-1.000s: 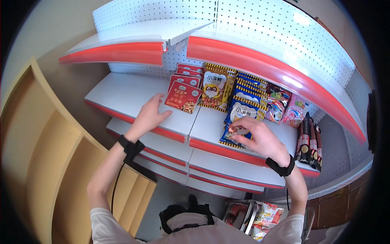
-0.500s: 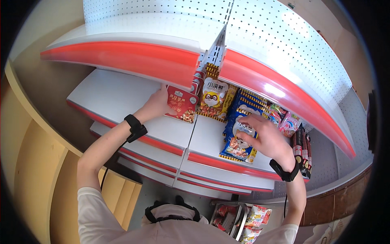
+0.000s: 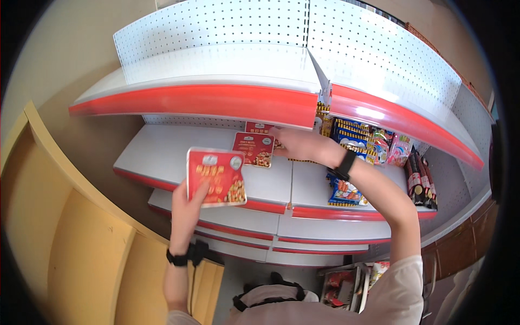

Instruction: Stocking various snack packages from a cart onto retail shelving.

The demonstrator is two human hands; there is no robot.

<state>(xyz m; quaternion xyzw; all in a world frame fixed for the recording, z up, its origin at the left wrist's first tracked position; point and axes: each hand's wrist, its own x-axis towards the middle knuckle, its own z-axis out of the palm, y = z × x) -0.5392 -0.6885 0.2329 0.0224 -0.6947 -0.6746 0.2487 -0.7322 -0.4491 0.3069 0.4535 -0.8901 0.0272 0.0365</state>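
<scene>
So my left hand (image 3: 186,212) is pinching a red snack pouch (image 3: 221,172), thumb on its front, up before the white shelf (image 3: 162,149). Right hand (image 3: 304,145)'s by the other red packs (image 3: 252,147); can't tell if it's gripping.

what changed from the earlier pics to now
The left hand took hold of the front red packet and drew it nearer the camera. The right hand moved left from the blue packets to beside the remaining red packets. The blue packets and the dark packets stayed put.
</scene>
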